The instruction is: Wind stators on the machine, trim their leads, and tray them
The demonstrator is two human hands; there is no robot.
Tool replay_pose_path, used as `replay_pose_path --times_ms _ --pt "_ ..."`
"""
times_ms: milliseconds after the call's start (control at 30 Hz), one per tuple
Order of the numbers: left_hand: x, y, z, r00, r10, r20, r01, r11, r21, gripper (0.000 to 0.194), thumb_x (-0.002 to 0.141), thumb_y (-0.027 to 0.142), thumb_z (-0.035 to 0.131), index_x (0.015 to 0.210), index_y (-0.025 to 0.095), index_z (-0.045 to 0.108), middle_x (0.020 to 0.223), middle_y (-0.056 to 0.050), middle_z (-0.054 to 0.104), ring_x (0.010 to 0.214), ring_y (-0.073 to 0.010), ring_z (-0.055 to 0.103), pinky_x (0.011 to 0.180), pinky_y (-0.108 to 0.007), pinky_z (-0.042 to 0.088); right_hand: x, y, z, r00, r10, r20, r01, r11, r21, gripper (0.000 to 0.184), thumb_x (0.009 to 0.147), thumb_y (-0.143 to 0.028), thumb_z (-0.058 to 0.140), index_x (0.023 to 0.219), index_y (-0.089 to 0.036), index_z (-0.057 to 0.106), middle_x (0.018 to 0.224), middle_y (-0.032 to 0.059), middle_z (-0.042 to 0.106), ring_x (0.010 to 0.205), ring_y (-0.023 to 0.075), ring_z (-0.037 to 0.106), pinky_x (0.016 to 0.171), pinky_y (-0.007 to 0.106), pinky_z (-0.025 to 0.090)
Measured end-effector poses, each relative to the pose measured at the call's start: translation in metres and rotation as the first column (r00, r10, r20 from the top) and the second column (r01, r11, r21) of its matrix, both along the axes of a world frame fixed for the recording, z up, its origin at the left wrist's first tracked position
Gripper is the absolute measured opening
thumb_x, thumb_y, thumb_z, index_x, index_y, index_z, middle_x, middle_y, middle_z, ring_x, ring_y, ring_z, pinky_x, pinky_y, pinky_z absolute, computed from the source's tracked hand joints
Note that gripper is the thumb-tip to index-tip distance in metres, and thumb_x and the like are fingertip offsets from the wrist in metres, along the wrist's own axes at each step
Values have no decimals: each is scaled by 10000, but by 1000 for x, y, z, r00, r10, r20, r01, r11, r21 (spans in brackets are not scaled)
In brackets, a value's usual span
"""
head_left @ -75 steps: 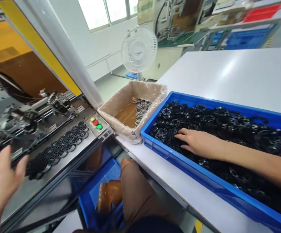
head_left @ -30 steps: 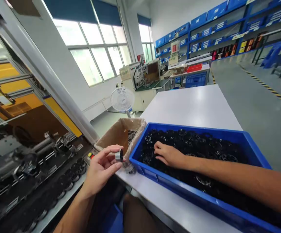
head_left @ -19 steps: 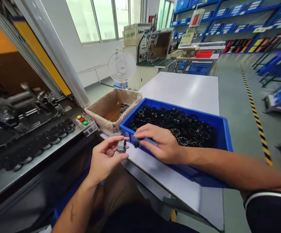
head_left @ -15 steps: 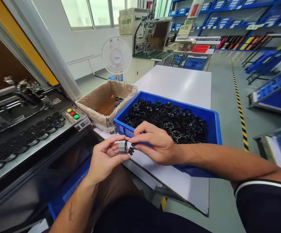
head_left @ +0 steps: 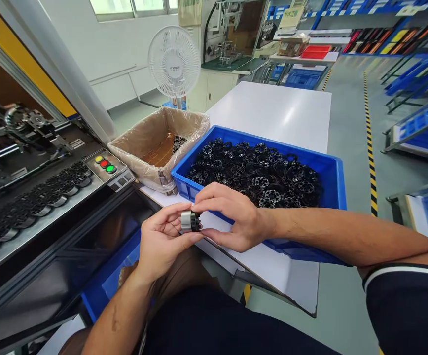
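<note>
A short silver metal cylinder (head_left: 186, 221) sits between the thumb and fingers of my left hand (head_left: 160, 244), its axis roughly level. Against its right end lies a black notched plastic ring (head_left: 195, 222), touching the metal. My right hand (head_left: 236, 217) pinches this ring between thumb and fingers from the right. Just behind both hands stands a blue crate (head_left: 334, 190), tilted in view, with many black round plastic parts (head_left: 251, 172) heaped inside.
Left of the crate is a plastic-lined carton (head_left: 136, 153) with a few black parts. A machine bed bears a row of parts (head_left: 51, 197) beside a button panel (head_left: 105, 164). A white fan (head_left: 174, 61) stands behind; a white table (head_left: 273, 108) extends away.
The black ring has moved left from a small gap onto the cylinder's end. My right fingers have spread wider around it. The camera view has tilted slightly downward.
</note>
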State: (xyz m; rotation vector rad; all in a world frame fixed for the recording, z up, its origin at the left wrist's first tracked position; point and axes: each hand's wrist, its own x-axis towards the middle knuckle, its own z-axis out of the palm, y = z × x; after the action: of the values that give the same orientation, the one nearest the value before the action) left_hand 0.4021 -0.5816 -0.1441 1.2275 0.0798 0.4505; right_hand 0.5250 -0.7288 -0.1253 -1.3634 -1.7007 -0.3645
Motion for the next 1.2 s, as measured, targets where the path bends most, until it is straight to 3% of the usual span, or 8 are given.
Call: replay_pose_path --times_ms 167,600,833,967,1033,1100,1167,1200 --pt "-4 4 -3 1000 6 -14 -5 999 39 471 531 157 957 967 233 797 860 -34 808 754 -197 781 710 -232 641 5 2 -8 984 -50 170 43 998 46 245 962 -243 617 1171 -127 564 1033 114 657 1002 183 639 825 342 593" --pt "-7 9 -8 998 15 -64 -8 995 95 507 513 177 968 990 228 805 873 -45 808 767 -200 780 705 -222 635 8 0 -8 924 -156 350 114 984 138 206 984 -272 596 1118 -116 615 975 101 677 963 181 656 826 335 599" --pt "-11 17 -21 990 -16 -138 34 990 134 537 514 247 971 1024 232 801 858 -35 807 722 -195 768 671 -226 627 5 -2 -14 916 -132 379 123 991 47 235 976 -347 620 1064 -132 654 1020 94 666 917 151 637 863 312 574" --pt "-12 12 -31 988 -19 -155 38 992 123 485 642 283 916 1105 237 779 963 -50 805 831 -204 768 746 -240 629 0 2 -17 940 -116 321 132 991 -29 268 976 -380 614 1029 -123 670 1018 99 675 927 158 628 897 316 555" --pt "-13 7 -31 985 -19 -174 42 991 130 435 752 297 844 1175 251 753 1078 -58 787 941 -208 761 837 -252 621 12 6 -15 967 -90 239 123 984 -129 237 988 -371 597 1013 -154 690 1004 61 692 944 138 636 910 278 540" --pt "-12 6 -29 981 -16 -193 52 982 183 381 833 300 771 1209 258 736 1223 -66 737 1012 -209 746 917 -275 606 41 8 -14 982 -152 108 173 960 -222 226 995 -353 582 1037 -163 697 1014 48 704 972 132 646 921 263 530" --pt "-9 11 -28 981 24 -194 28 965 260 343 854 285 747 1195 260 740 1270 -68 709 1018 -204 742 933 -289 604 82 9 -16 936 -353 12 339 889 -307 255 993 -321 575 1098 -115 683 1060 94 705 975 167 656 914 313 535" --pt "-8 15 -29 981 44 -191 11 960 280 327 851 278 750 1177 257 746 1237 -68 721 990 -200 747 915 -293 611 103 8 -19 885 -466 -1 434 825 -362 260 975 -274 592 1119 -74 677 1053 129 707 923 189 664 875 342 544"
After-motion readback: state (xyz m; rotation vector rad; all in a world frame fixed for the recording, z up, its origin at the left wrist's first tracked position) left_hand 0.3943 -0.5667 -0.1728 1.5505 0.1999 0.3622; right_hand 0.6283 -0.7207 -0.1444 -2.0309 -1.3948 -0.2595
